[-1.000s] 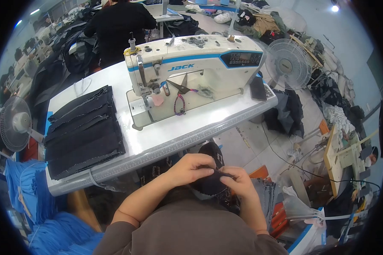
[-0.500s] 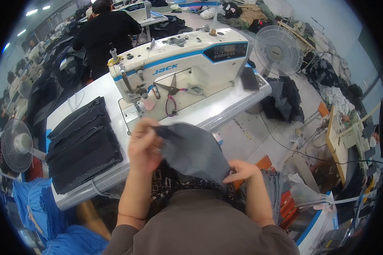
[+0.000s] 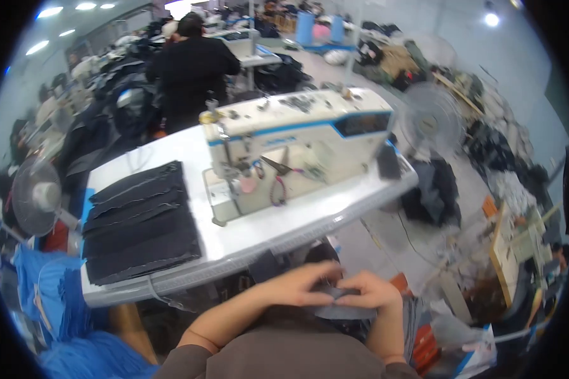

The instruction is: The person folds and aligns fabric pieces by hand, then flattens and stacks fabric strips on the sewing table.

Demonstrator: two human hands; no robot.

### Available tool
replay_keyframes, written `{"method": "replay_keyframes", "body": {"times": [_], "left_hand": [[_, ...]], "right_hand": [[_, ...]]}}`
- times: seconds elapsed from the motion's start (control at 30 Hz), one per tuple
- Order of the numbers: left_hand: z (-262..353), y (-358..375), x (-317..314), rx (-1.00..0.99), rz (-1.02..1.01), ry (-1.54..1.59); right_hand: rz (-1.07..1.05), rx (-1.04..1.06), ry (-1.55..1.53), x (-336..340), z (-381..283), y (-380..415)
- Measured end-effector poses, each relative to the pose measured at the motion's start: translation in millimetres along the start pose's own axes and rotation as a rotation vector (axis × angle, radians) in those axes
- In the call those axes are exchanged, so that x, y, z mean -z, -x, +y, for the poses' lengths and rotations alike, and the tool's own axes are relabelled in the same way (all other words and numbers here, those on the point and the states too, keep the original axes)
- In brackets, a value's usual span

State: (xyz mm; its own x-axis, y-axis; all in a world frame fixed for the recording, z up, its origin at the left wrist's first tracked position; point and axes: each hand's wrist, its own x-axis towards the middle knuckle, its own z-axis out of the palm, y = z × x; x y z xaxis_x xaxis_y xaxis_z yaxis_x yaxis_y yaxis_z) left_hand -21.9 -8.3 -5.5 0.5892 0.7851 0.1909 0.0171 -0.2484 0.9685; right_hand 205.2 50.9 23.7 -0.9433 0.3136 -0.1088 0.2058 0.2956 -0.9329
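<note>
Close to my body, below the table's front edge, my left hand (image 3: 313, 283) and my right hand (image 3: 368, 290) meet over a grey fabric piece (image 3: 344, 311). The fingers of both hands are closed on its upper edge, and the cloth is partly folded and slightly blurred. Just beyond them stands a white sewing machine (image 3: 303, 129) with a blue stripe. Scissors (image 3: 278, 165) with a braided cord around the handles lie on its bed, beside a small pink piece (image 3: 248, 184). Left of the machine, dark fabric panels (image 3: 142, 230) are laid in an overlapping stack.
A dark flat object (image 3: 389, 163) rests at the table's right end. Fans stand at the right (image 3: 430, 123) and left (image 3: 38, 196). Blue cloth (image 3: 50, 287) hangs at the lower left. A person in black (image 3: 193, 76) sits beyond the table, and fabric heaps (image 3: 433, 192) lie on the floor.
The grey fabric piece was spread between my separated hands; now it is lower and bunched. My left hand has moved right and down to my right hand. The camera view has tilted up.
</note>
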Motion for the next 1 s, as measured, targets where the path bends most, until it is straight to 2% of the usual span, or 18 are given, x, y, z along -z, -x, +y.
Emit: {"method": "replay_keyframes", "body": {"times": [0.03,0.07,0.13,0.17,0.23,0.33,0.4,0.43,0.47,0.53,0.57,0.6,0.67,0.7,0.73,0.9,0.97,1.0], "left_hand": [[-13.4,-2.2,-2.9,0.107,-0.104,-0.042],[-13.5,-1.1,-4.9,0.154,-0.106,0.021],[-10.0,4.9,-2.2,0.28,-0.179,0.359],[-10.0,6.3,0.7,0.278,-0.17,0.356],[-12.9,7.4,7.0,0.153,-0.068,0.184],[-11.1,2.1,18.6,-0.094,0.012,-0.351],[-1.5,7.1,15.4,-0.027,0.043,-0.317],[-4.9,5.8,15.8,0.078,-0.059,-0.274],[-5.3,4.9,9.1,0.033,-0.043,-0.321],[-17.4,-1.3,8.9,0.213,-0.275,-0.175],[-19.6,0.4,8.9,0.343,-0.262,-0.048],[-22.8,3.3,5.7,0.198,-0.146,0.128],[-26.5,2.2,14.8,0.068,-0.083,0.094],[-26.8,1.0,19.8,0.064,-0.093,0.134],[-23.6,3.2,22.6,0.168,-0.09,0.255],[-6.6,-0.8,30.8,0.236,-0.067,0.129],[-9.7,-3.3,35.2,0.21,-0.062,0.045],[-10.7,-3.9,36.7,0.174,-0.061,-0.038]], "right_hand": [[0.083,0.06,0.054,0.6,-11.3,-3.8],[0.064,0.083,0.064,2.0,-13.1,-6.0],[0.061,-0.068,-0.081,4.1,-11.8,-3.3],[0.04,-0.117,-0.144,3.3,-12.3,-2.9],[0.083,-0.092,-0.239,-3.4,-1.1,-4.2],[0.187,-0.114,-0.416,-7.6,9.3,-10.3],[0.289,-0.114,-0.251,-8.4,17.9,-10.7],[0.288,-0.073,-0.201,-8.4,16.2,-11.5],[0.285,-0.036,-0.148,-8.3,13.9,-13.9],[0.191,-0.104,-0.334,-7.4,3.3,-10.5],[0.171,-0.107,-0.364,-7.1,1.6,-9.1],[0.186,-0.12,-0.373,-5.7,3.8,-5.7],[0.074,-0.133,-0.392,-6.5,9.4,-2.6],[0.074,-0.138,-0.401,-7.1,5.9,-2.7],[0.031,-0.149,-0.353,-7.7,-1.8,-3.5],[-0.182,-0.119,-0.277,-11.5,14.0,-14.9],[-0.128,0.205,-0.04,-16.2,21.8,-20.9],[-0.131,0.208,-0.043,-17.1,21.4,-21.7]]}}
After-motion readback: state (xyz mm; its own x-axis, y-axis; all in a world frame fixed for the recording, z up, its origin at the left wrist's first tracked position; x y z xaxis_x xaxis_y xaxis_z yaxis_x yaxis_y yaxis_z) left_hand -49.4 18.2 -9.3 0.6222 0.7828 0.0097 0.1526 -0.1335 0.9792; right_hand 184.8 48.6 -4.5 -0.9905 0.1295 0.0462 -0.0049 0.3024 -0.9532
